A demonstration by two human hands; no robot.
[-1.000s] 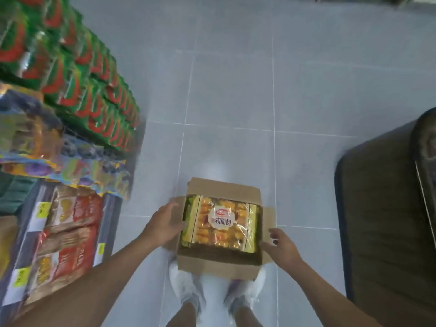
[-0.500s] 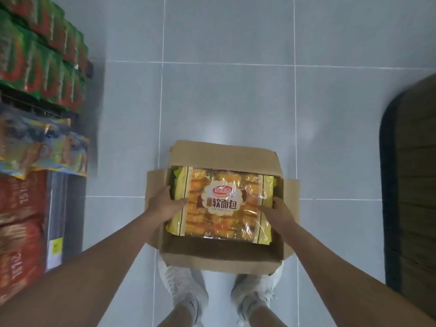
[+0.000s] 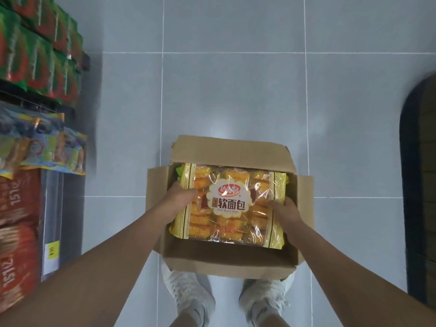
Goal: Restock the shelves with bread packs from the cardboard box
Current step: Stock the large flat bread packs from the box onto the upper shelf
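An open cardboard box (image 3: 226, 260) stands on the grey tiled floor just ahead of my white shoes. A yellow clear-fronted bread pack (image 3: 230, 204) lies on top inside it, with a white label in its middle. My left hand (image 3: 178, 198) grips the pack's left edge, thumb on its front. My right hand (image 3: 284, 210) grips its right edge. The near end of the pack sits raised above the box floor. Another pack's green-yellow edge shows beneath at the far left corner.
A shelf unit (image 3: 50, 208) runs along the left, holding green-red packs (image 3: 40, 50) on top, colourful bags (image 3: 42, 145) below and red packs (image 3: 16, 232) lowest. A dark mat (image 3: 422, 185) lies on the floor at the right.
Both hands moved from the box flaps onto the two sides of the top bread pack and closed on it. My view came nearer to the box.
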